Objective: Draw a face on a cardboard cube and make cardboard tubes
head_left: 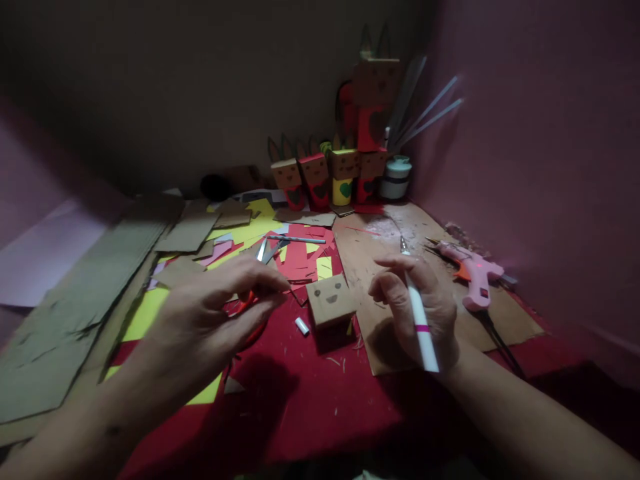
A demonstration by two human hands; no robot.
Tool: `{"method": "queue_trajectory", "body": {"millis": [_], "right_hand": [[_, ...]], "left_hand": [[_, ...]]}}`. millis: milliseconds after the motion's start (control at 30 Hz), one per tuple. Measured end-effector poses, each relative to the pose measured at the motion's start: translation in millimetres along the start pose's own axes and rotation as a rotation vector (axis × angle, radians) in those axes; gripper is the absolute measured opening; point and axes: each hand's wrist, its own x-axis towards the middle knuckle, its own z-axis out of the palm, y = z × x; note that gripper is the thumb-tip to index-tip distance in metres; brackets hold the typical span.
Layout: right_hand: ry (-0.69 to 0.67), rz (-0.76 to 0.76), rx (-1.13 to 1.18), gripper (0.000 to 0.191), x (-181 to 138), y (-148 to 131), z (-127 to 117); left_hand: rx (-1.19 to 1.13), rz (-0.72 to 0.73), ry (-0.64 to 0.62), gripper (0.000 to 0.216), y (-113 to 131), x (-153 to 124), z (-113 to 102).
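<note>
My right hand (420, 300) is wrapped round a white marker pen (419, 323) with a pink band, its tip pointing up and away. My left hand (225, 300) hovers over the table with thumb and fingers drawn together; a thin dark strip shows by the fingertips, but I cannot tell whether they hold it. Between my hands sits a small cardboard box (333, 313) with a drawn face of two eyes and a mouth. A white cap (302, 326) lies just in front of it. Scissors with red handles (245, 303) are partly hidden behind my left hand.
Several box-headed cardboard figures (342, 190) stand at the back beside a pale lidded jar (397, 179). A pink glue gun (475, 270) lies on a cardboard sheet (450, 333) at right. Cut paper (297, 257), a pencil (300, 239) and cardboard pieces (95, 293) cover the left and middle.
</note>
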Motion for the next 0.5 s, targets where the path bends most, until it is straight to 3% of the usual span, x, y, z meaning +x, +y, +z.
{"method": "queue_trajectory", "body": {"millis": [67,167,333,500], "right_hand": [[-0.009,-0.015,0.037,0.015,-1.2,-1.2,-0.1],[-0.061,-0.026,0.091,0.018,-2.6,-1.0,-0.5],[-0.143,0.021,0.130,0.021,-2.6,2.5,-1.3],[-0.132,0.091,0.212,0.024,-1.6,-1.2,-1.6]], "left_hand": [[0.037,0.021,-0.149,0.012,-15.4,-8.0,8.7],[0.133,0.086,-0.235,0.016,-29.8,-21.4,34.1],[0.282,0.108,-0.282,0.024,-28.9,-31.3,63.5],[0.298,0.013,-0.243,0.022,-26.5,-41.5,57.6]]}}
